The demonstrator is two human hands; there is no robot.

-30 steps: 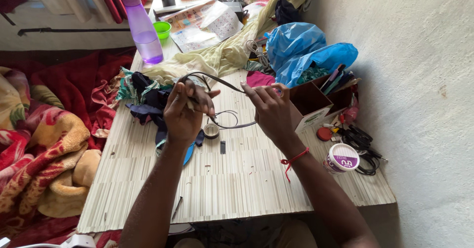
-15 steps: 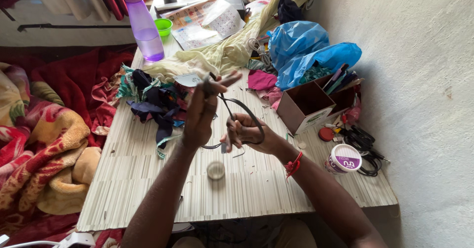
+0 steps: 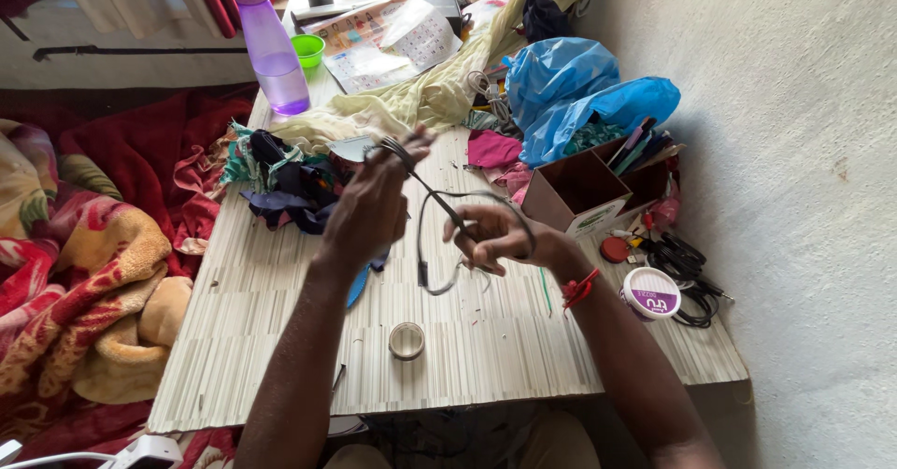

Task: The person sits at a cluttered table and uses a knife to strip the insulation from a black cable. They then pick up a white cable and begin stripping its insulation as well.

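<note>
Left hand [image 3: 369, 212] pinches the far end of the black cable [image 3: 439, 209] above mid-table; right hand [image 3: 495, 238] closes on its loop; coiling appears under way; next move calls for steady tension near the tape roll [image 3: 406, 340].

**One head-worn camera, looking down across a cluttered table**

You see everything from a single view, worn on your head and tilted steeply down and forward over the striped table [image 3: 280, 357]. Your forearms enter from the bottom edge, with the left hand [image 3: 369, 212] and right hand [image 3: 495, 237] near the centre of the frame, close to the lens (near enough to see the thin black cable [image 3: 439, 203] between them). The far end of the table, with the purple bottle [image 3: 269, 44], sits at the top. A plain wall [image 3: 794, 198] fills the right side, red bedding [image 3: 84, 245] the left. No second view overlaps this one.
</note>
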